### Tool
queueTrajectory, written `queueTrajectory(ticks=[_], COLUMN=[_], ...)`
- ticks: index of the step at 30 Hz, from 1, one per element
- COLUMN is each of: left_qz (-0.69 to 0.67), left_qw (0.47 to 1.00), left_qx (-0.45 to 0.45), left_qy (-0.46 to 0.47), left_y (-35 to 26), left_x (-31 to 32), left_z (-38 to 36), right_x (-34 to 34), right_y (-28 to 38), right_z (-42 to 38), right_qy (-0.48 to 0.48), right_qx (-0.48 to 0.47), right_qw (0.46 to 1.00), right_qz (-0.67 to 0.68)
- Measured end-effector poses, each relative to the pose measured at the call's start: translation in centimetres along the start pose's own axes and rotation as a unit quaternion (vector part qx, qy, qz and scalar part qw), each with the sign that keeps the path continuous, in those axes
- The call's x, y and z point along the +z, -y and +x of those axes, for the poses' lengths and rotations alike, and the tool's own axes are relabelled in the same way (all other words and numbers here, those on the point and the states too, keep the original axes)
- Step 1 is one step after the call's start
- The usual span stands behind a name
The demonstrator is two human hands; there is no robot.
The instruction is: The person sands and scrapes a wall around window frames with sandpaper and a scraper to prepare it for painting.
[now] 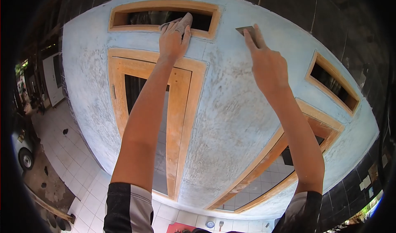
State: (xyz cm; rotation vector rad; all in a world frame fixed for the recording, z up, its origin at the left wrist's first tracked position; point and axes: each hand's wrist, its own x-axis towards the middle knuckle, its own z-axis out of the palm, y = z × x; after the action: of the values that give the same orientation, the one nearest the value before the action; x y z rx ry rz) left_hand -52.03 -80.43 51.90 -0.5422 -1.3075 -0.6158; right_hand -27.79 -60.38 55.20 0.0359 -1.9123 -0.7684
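Note:
My left hand (173,42) reaches up to the lower edge of a wooden vent frame (161,28). Its fingers are closed on a crumpled grey rag (184,23), which covers some of them. Farther right, my right hand (270,66) is raised in front of the patchy pale-blue wall (231,96). Between its fingers is a flat, dark scraper (246,30), its blade close to the wall; whether it touches cannot be made out. Beneath my left arm is a wooden-framed window (192,96).
Another wooden window (255,169) and a small vent frame (315,74) are on the right. Below, a red object (175,227), a round bluish container (210,224) and a brush (221,224) sit on white tiles. A car (24,144) stands far left.

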Motion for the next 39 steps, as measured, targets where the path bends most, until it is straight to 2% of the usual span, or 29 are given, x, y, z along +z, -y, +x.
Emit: queueTrajectory(ticks=[2,3,4,5,6,8,10,12,13,15,16,18,20,23,25,30,31,35,37,39], left_qz=[-0.021,-0.017,-0.019,-0.02,-0.017,-0.078,-0.139,-0.095,-0.09,-0.053,-0.049,-0.022,-0.028,-0.044,-0.055,-0.094,-0.089,-0.106,-0.151,-0.138], left_qw=[1.0,1.0,0.996,0.988,0.989,0.99,0.99,0.981,0.981,0.997,0.997,0.998,0.999,0.997,0.994,0.995,0.994,0.992,0.98,0.986], left_qx=[-0.006,-0.004,-0.07,-0.135,-0.128,-0.118,0.031,0.144,0.148,0.037,0.043,-0.05,-0.027,0.022,0.054,-0.029,-0.052,-0.039,-0.018,-0.014], left_qy=[0.014,0.014,0.044,0.074,0.077,0.016,0.003,0.092,0.091,0.029,0.028,-0.013,0.005,0.059,0.079,0.03,0.03,0.062,0.126,0.092], left_y=[0.0,-0.2,-0.6,-1.2,-2.3,-6.6,-11.5,-14.4,-15.0,-15.3,-15.4,-16.0,-17.0,-19.1,-18.8,-16.4,-16.8,-19.7,-20.0,-19.4], left_x=[-0.1,-0.3,-0.6,-0.8,-1.2,-2.0,-1.7,0.3,1.3,3.1,3.9,5.1,4.2,1.8,2.0,4.3,4.6,2.0,1.0,1.8], left_z=[0.0,0.2,0.3,0.5,0.6,0.6,0.5,-0.1,0.3,2.3,3.3,5.1,3.3,-2.9,-2.6,4.7,4.5,-3.1,-6.0,-2.7], right_x=[-1.4,-0.8,0.0,0.2,0.6,3.1,5.0,7.0,8.0,9.6,10.3,10.9,11.0,10.7,11.1,11.5,11.5,13.1,13.1,12.9], right_y=[-3.6,-6.1,-8.8,-11.3,-13.8,-19.0,-22.2,-24.6,-25.7,-27.6,-28.4,-29.1,-29.5,-29.8,-30.6,-31.6,-31.5,-32.3,-32.2,-32.4], right_z=[-2.9,-4.7,-6.6,-8.2,-9.9,-13.4,-15.9,-18.3,-19.2,-20.0,-20.4,-20.5,-20.6,-20.4,-19.9,-17.8,-17.9,-19.2,-19.4,-19.1], right_qy=[-0.027,-0.091,-0.155,-0.169,-0.183,-0.175,-0.167,-0.161,-0.15,-0.146,-0.14,-0.135,-0.182,-0.168,-0.18,-0.226,-0.227,-0.21,-0.206,-0.204], right_qx=[0.034,0.036,0.042,0.051,0.06,0.127,0.164,0.201,0.22,0.24,0.232,0.225,0.138,0.142,0.132,0.106,0.104,0.125,0.131,0.134], right_qw=[0.998,0.99,0.976,0.975,0.973,0.968,0.963,0.956,0.956,0.953,0.958,0.962,0.972,0.973,0.973,0.966,0.967,0.97,0.969,0.969], right_qz=[0.047,0.098,0.149,0.138,0.127,0.127,0.135,0.143,0.127,0.117,0.094,0.072,0.045,0.063,0.052,0.06,0.045,0.015,0.03,0.04])
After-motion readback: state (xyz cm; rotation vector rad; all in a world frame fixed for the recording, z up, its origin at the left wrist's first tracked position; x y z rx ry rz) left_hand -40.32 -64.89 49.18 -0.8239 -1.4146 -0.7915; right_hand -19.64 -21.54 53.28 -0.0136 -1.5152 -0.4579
